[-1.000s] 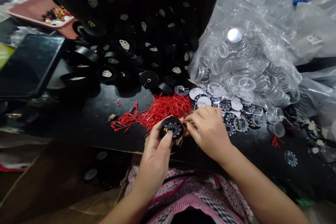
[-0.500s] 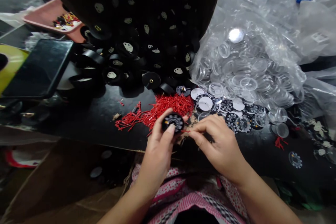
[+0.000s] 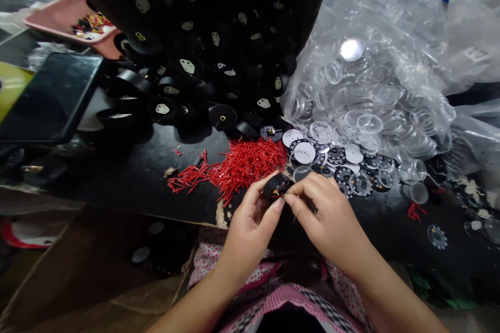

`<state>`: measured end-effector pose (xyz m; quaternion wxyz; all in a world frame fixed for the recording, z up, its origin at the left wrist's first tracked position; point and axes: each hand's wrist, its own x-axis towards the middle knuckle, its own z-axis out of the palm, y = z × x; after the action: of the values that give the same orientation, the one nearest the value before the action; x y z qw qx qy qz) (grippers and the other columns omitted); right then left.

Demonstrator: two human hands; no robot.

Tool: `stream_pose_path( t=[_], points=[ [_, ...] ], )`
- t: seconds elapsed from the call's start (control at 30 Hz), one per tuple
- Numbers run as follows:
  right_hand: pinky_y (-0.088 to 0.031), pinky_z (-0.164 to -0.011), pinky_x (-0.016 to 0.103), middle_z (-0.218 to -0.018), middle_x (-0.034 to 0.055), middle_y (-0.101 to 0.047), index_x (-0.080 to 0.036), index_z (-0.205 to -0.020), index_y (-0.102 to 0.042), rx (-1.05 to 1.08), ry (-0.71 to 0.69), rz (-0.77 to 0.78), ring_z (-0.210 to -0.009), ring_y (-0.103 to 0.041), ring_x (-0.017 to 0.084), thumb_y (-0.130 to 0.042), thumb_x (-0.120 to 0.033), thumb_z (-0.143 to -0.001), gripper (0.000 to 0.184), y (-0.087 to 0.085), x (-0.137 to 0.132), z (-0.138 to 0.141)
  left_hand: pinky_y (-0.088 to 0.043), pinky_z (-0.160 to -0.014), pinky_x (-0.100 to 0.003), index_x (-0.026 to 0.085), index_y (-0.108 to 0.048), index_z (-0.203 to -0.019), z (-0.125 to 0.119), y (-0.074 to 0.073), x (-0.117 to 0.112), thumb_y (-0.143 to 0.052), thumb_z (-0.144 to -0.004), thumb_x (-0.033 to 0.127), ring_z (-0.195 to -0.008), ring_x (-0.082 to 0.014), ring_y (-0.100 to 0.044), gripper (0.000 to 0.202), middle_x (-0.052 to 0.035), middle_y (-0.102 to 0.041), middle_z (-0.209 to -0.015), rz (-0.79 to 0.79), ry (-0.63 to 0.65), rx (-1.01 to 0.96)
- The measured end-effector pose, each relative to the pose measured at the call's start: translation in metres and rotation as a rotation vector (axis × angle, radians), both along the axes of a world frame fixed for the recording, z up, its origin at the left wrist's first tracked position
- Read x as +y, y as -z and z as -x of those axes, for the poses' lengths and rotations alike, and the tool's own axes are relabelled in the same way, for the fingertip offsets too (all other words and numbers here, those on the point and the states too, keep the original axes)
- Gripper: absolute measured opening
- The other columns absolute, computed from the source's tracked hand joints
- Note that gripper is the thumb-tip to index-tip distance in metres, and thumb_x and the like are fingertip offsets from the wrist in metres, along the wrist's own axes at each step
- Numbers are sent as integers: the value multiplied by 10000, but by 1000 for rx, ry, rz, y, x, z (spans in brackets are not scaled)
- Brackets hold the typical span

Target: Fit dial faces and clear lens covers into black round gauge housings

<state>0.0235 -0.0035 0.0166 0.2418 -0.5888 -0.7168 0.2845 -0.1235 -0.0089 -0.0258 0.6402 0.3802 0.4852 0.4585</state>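
While left fingers (image 3: 271,214) clasp black gauge (image 3: 275,184), white markings (image 3: 283,187), right fingers (image 3: 299,207) pinching red pointer (image 3: 276,196)

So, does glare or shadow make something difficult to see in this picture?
Head view throughout: a glare spot atop the bagged clear plastic covers; black round housings sink into shadow, edges partly lost; the dial in the left hand is too small to read.

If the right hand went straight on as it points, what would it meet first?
Likely the black dial in the left hand; the right hand looks about at its edge, though depth is unclear.
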Motion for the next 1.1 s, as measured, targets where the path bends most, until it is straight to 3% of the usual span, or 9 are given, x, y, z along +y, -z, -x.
stream_pose_path(
  t=[0.33,0.63,0.8,0.9,1.0,1.1],
  points=[
    [-351,-763,305,-816,-10,-576,-186,-782,-573,203,10,65,-775,-536,141,-553,-172,-940,160,-3,-4,-2,-501,-969,-198,284,-640,-1163,4,-4,-5,-649,-902,243,-1121,-130,-662,264,24,-726,-1177,-80,13,18],
    [-342,-709,293,-737,-21,-535,-190,-715,-480,141,35,35,-725,-508,138,-541,-141,-937,235,-4,-13,7,-527,-887,-174,304,-663,-1117,3,-2,-10,-637,-858,122,-976,-111,-704,317,65,-745,-1048,-213,-45,231],
    [-334,-668,286,-724,-21,-524,-196,-706,-476,158,80,20,-694,-487,136,-531,-165,-938,241,-2,-16,11,-533,-862,-175,341,-674,-1147,6,-4,-12,-648,-856,142,-956,-120,-708,353,71,-750,-1058,-207,-50,291],
    [-333,-651,283,-688,-30,-508,-195,-678,-468,153,79,37,-663,-481,128,-561,-178,-923,262,0,-14,8,-525,-924,-216,316,-701,-1122,6,-5,-7,-663,-864,199,-1034,-158,-693,285,35,-744,-1108,-81,-13,160],
    [-344,-660,292,-684,-25,-516,-187,-674,-503,87,38,-27,-657,-487,130,-583,-161,-899,240,0,-10,2,-527,-967,-281,290,-696,-1146,4,-5,-2,-667,-877,265,-1153,-215,-646,272,-10,-721,-1184,155,63,-147],
    [-383,-744,314,-845,28,-610,-158,-888,-622,20,-53,-157,-800,-559,167,-553,-121,-904,80,1,-4,-4,-523,-989,-303,298,-676,-1184,3,-2,0,-691,-863,260,-1236,-235,-592,324,-11,-683,-1270,279,70,-324]
  ],
)
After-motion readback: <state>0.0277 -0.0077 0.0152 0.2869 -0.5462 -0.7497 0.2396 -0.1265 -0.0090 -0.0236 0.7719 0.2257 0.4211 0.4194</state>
